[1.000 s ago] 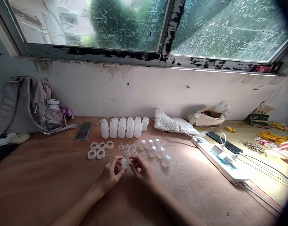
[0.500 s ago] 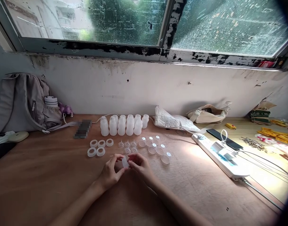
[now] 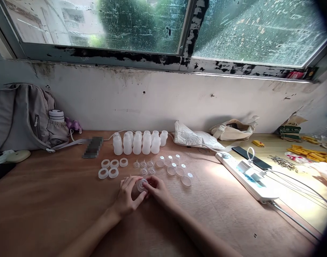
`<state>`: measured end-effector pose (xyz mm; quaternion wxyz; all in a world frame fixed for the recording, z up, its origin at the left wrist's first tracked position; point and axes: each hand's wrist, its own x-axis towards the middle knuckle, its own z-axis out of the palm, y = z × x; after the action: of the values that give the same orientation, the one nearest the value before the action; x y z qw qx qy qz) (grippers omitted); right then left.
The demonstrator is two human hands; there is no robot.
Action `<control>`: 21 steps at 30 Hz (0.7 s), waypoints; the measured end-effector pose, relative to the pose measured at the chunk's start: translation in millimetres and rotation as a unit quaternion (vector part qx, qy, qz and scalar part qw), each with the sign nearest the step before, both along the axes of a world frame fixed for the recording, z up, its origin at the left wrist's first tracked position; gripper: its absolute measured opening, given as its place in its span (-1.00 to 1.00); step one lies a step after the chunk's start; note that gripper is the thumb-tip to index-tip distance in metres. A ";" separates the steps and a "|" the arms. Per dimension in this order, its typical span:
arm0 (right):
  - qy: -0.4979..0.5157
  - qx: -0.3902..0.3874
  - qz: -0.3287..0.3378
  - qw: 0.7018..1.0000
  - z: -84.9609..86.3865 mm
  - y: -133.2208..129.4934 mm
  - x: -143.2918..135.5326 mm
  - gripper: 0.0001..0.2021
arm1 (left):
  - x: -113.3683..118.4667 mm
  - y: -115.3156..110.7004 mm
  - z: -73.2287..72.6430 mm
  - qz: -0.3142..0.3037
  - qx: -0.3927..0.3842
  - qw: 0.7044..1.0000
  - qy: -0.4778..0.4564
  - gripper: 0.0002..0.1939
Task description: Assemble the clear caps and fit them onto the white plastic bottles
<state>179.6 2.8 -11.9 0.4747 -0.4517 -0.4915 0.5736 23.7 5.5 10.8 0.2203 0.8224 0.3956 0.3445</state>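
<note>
Holding a clear ring-shaped pc [image 3: 142, 185] btwn them, L hand [image 3: 128, 197] curved round one side, R hand [image 3: 158, 191] pinching the other, nr clear nipple-like pcs [image 3: 143, 171] on table [image 3: 59, 200].

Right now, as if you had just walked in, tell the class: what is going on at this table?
A person holds a small translucent round piece in the left hand, with the fingertips of the right hand on it too. Beyond the hands, loose translucent rings, small pointed pieces and clear round pieces lie in separate groups on the table. Behind them, frosted bottles stand upright close together.
</note>
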 end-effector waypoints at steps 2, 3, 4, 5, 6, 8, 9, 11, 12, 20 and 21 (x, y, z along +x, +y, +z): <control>-0.031 0.034 -0.014 0.999 -1.2 -0.7 -0.5 -0.70 | 1.2 1.3 -2.5 0.013 -0.029 0.999 -0.015 -0.74; -0.047 0.051 -0.017 0.997 -0.4 -1.8 -0.9 -0.71 | 1.6 2.1 -4.4 0.021 -0.045 0.998 -0.027 -0.77; -0.066 0.071 -0.018 0.995 1.2 -3.4 -1.3 -0.73 | 2.0 2.8 -6.2 0.027 -0.060 0.997 -0.038 -0.79; -0.088 0.094 -0.021 0.991 3.4 -5.2 -1.8 -0.75 | 2.2 3.3 -7.9 0.033 -0.071 0.996 -0.046 -0.80; -0.114 0.118 -0.026 0.986 6.1 -7.1 -2.3 -0.77 | 2.4 3.5 -9.1 0.036 -0.079 0.995 -0.049 -0.81; -0.166 0.157 -0.035 0.973 11.2 -10.6 -3.1 -0.80 | 2.6 3.2 -10.2 0.035 -0.088 0.994 -0.047 -0.84; -0.188 0.169 -0.038 0.967 13.3 -12.0 -3.5 -0.81 | 2.7 2.8 -10.1 0.033 -0.091 0.994 -0.046 -0.86; -0.219 0.181 -0.046 0.958 15.7 -13.7 -3.8 -0.82 | 2.8 1.7 -9.1 0.025 -0.095 0.994 -0.045 -0.87; -0.230 0.184 -0.051 0.954 16.1 -14.1 -3.8 -0.83 | 2.8 1.1 -8.4 0.022 -0.094 0.994 -0.045 -0.88; -0.192 0.153 -0.058 0.968 10.9 -13.2 -7.6 -0.89 | 2.5 -0.9 -9.2 0.020 -0.048 0.998 -0.024 -0.90; -0.188 0.149 -0.061 0.969 10.7 -13.1 -8.6 -0.90 | 2.5 -0.8 -9.8 0.021 -0.043 0.999 -0.020 -0.91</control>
<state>171.0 -10.3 -1.3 0.4701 -0.5046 -0.6235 0.3683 26.3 4.8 1.0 0.2564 0.7968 0.4226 0.3475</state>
